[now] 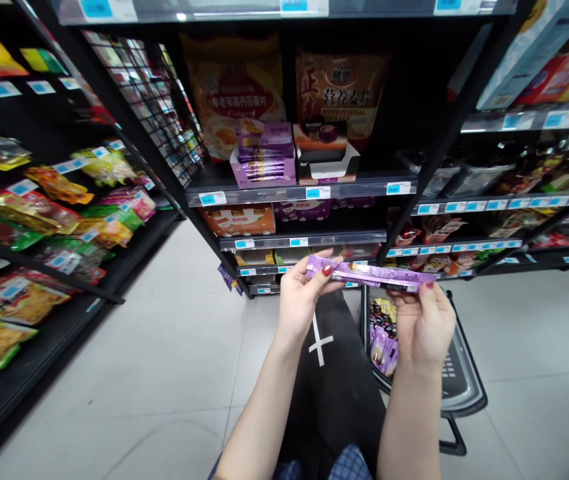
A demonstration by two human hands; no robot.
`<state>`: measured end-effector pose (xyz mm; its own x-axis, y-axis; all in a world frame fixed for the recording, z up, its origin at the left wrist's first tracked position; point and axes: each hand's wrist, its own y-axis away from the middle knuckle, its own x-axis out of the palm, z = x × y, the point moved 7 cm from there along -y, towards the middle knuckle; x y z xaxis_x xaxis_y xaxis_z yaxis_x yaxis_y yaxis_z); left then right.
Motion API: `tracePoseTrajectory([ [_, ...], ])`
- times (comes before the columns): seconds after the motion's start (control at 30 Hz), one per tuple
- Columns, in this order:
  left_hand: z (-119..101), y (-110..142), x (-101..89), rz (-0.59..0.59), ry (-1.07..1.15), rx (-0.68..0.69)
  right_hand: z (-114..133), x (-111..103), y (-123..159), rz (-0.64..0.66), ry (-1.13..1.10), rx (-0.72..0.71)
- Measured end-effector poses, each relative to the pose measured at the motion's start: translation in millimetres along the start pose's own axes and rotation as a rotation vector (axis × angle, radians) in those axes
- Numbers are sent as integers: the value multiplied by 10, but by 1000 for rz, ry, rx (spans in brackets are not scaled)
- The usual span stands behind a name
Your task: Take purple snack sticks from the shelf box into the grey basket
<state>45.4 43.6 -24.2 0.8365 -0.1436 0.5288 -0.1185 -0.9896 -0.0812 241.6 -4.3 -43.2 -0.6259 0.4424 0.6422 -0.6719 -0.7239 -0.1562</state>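
A long, narrow purple sachet [379,275] stretches sideways between my two hands, above my dark-trousered knee. My left hand [305,290] pinches its left end, the thumb on top. The other end is pinched by my right hand [423,320], thumb over the edge. On the shelf ahead, an open purple display box [266,160] holds several similar purple sachets. Beside it stands a brown and white display box [328,157] with its front cut low. Below my right hand, a black shopping basket [464,380] holds purple and yellow packets [383,343], partly hidden by my hand.
Large cereal bags [342,93] stand behind the display boxes. The shelf edge [304,193] carries price tags, with lower shelves of boxes beneath. A snack rack [64,267] rises on the left, further shelves [499,207] on the right. Pale floor tiles [164,373] lie around me.
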Motion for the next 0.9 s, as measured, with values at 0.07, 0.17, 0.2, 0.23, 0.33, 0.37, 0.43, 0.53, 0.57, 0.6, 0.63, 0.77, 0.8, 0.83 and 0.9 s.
tracePoseTrajectory([
  [0.07, -15, -8, 13, 65, 22, 24, 55, 24, 12, 20, -36, -51],
  [0.17, -56, 2, 37, 163, 46, 79, 132, 39, 38, 28, -109, -115],
  [0.2, -65, 7, 39, 180, 47, 93, 144, 39, 44, 29, -125, -122],
  [0.23, -72, 12, 40, 190, 47, 103, 149, 37, 47, 28, -134, -122],
  [0.33, -81, 25, 50, 207, 47, 121, 146, 25, 48, 25, -131, -115],
  [0.37, -84, 28, 56, 211, 47, 126, 144, 21, 48, 23, -128, -114],
  [0.43, -89, 30, 62, 211, 42, 132, 148, 17, 48, 19, -125, -116],
  [0.53, -94, 21, 47, 185, 15, 124, 174, 16, 50, 12, -94, -117],
  [0.57, -92, 13, 36, 170, -2, 114, 186, 18, 51, 11, -62, -114],
  [0.6, -86, 5, 22, 156, -21, 99, 201, 18, 51, 10, -23, -112],
  [0.63, -77, -5, 8, 144, -41, 82, 217, 16, 51, 8, 16, -112],
  [0.77, -21, -43, -41, 114, -85, 14, 255, -15, 44, -13, 91, -102],
  [0.8, -5, -51, -51, 106, -88, -1, 251, -21, 41, -14, 94, -91],
  [0.83, 10, -57, -59, 98, -89, -14, 245, -23, 37, -10, 97, -77],
  [0.9, 33, -64, -72, 82, -91, -34, 232, -19, 33, 5, 102, -55],
])
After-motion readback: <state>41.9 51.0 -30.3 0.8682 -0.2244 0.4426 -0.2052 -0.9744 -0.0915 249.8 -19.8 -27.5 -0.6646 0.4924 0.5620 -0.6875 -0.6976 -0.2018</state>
